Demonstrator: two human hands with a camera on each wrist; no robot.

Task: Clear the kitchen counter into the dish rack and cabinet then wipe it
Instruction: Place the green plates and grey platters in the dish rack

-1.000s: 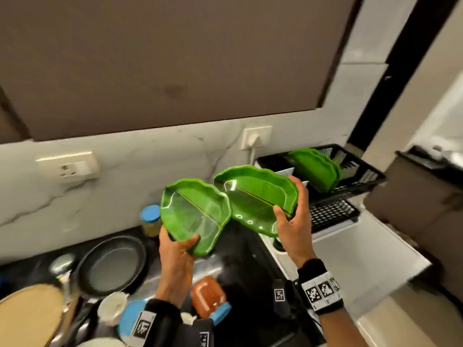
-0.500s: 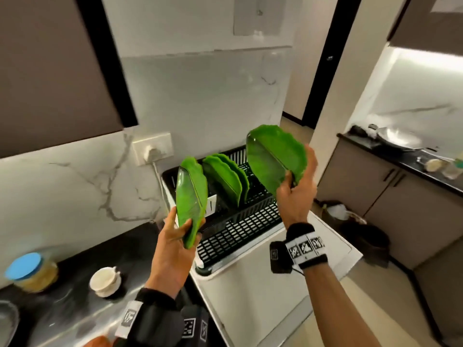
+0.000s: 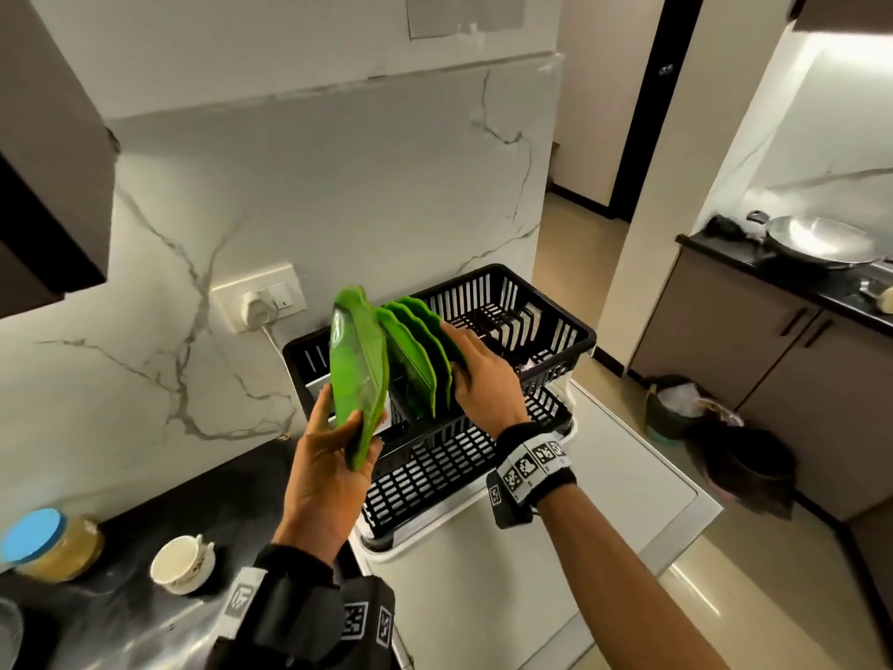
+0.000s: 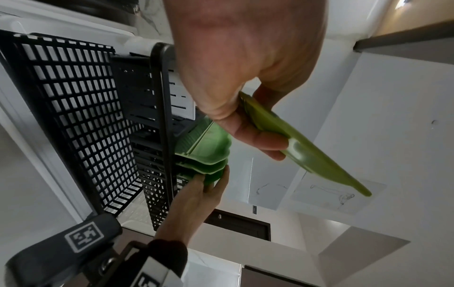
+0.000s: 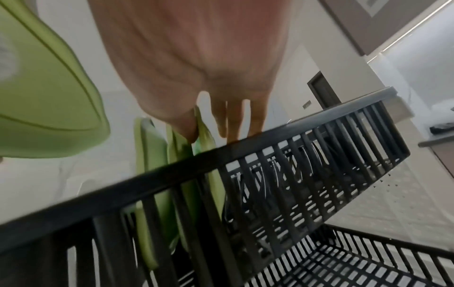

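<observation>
Head view: your left hand (image 3: 333,471) grips a green leaf-shaped plate (image 3: 360,374) by its lower edge, thumb in front and fingers behind, holding it upright just above the left end of the black dish rack (image 3: 570,340). Your right hand (image 3: 485,379) is down in the rack's upper tier, on the rightmost of the standing green plates (image 3: 418,360); they stand on edge toward the tier's left end, and the slots to their right are bare. The rack sits on a white appliance top beside the dark worktop (image 3: 232,486), where a white cup (image 3: 181,563) and a blue-lidded jar (image 3: 50,544) wait near its back edge. Left wrist view: the thumb and fingers (image 4: 260,139) pinch the plate's rim, the plate tilting away past the rack's rim; beyond it, your right hand's fingertips press on the outermost racked plate. Right wrist view: blurred, but the thumb sits on one side of a racked plate's rim and the fingers (image 5: 236,120) reach straight down on the other, just above the rack's top rail (image 5: 221,161); whether this is a firm grip or a steadying touch, I cannot tell. Judgement: you are at the racking step, early in clearing. Next calls for letting go of the seated plate, then lowering the left-hand plate on edge into a free slot beside the others, clear of them.
</observation>
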